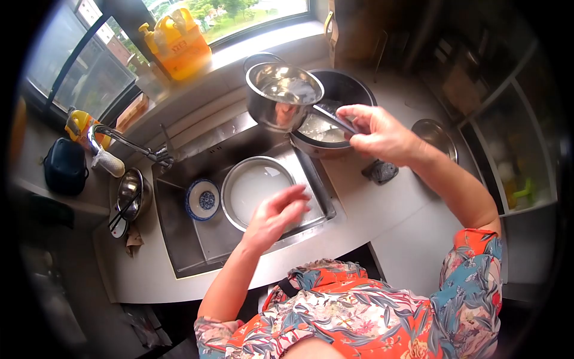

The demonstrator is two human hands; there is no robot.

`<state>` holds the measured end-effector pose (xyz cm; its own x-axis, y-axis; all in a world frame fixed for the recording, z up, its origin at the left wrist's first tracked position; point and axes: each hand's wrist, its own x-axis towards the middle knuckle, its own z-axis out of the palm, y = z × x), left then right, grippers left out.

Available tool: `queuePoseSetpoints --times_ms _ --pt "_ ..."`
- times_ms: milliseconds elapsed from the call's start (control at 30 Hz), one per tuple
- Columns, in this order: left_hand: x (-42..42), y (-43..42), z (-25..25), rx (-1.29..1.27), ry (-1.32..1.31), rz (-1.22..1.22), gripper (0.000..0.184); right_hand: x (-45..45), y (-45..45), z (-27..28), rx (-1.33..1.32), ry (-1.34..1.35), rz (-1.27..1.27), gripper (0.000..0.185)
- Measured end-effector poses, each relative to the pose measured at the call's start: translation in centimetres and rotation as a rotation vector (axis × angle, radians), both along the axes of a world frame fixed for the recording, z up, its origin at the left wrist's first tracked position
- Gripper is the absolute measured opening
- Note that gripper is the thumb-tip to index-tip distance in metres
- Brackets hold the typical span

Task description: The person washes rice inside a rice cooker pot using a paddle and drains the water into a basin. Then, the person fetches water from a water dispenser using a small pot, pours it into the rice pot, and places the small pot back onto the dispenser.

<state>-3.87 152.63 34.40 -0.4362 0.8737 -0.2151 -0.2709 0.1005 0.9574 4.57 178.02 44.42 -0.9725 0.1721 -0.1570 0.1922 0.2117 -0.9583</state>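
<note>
Right hand (pixel 385 139) holds saucepan (pixel 276 113) up by handle (pixel 335 119); likely needs level grip.
Left hand (pixel 272 222) apart, empty, above white basin (pixel 246 190).

Two bare hands (pixel 276 220) (pixel 378 133) are seen, with one steel saucepan (pixel 276 113) and one large dark pot (pixel 365 90) counted at the far side. Within one sink (pixel 179 239), one large white basin (pixel 254 188) and one blue-and-white bowl (pixel 203 200) are contained, and one faucet (pixel 134 145) is found to its left. Two yellow containers (pixel 179 51) (pixel 81 125) are counted at the far left, together with one dark lidded container (pixel 64 167) and at least one steel bowl (pixel 130 188).
</note>
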Motion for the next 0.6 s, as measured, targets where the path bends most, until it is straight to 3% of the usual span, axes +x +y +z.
queuePoseSetpoints --times_ms 167,300,400,500,567,600 --pt "0.7 7.1 3.5 0.291 -0.426 0.094 0.045 -0.5 -3.0 -1.6 0.109 0.105 0.043 0.047" --pt "1.6 8.6 2.9 0.372 -0.508 0.411 0.026 -0.8 -5.9 -3.2 0.257 0.221 0.053 0.054" --pt "1.7 7.3 3.2 0.419 -0.464 0.468 0.020 -1.1 -7.0 -3.6 0.274 0.261 0.099 0.056" --pt "0.3 5.1 3.5 0.455 -0.557 0.407 0.018 -1.2 -5.9 -1.1 0.230 0.243 0.319 0.049" --pt "-0.7 3.5 3.3 0.438 -0.612 0.324 0.022 -2.4 -3.0 -0.1 0.064 0.079 0.318 0.029" --pt "-0.8 3.2 3.4 0.412 -0.543 0.306 0.024 -2.9 -1.2 0.2 0.426 0.181 0.232 0.028"
